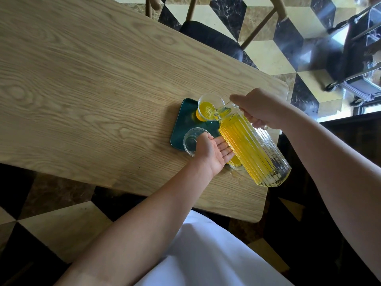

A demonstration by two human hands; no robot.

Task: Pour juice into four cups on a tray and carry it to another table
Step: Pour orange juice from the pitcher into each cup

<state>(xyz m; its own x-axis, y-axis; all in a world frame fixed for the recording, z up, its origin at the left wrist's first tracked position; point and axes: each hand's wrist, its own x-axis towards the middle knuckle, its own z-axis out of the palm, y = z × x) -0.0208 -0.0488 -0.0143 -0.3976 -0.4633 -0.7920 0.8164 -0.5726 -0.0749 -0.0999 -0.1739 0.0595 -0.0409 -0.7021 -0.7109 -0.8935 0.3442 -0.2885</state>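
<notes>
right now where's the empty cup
In the head view the empty cup stands on the near left corner of the green tray, just left of the left hand and nearer than the cup being filled.

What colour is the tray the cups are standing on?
The tray is dark green, almost teal, and plain with no pattern. The head view, the only one, shows it.
</notes>
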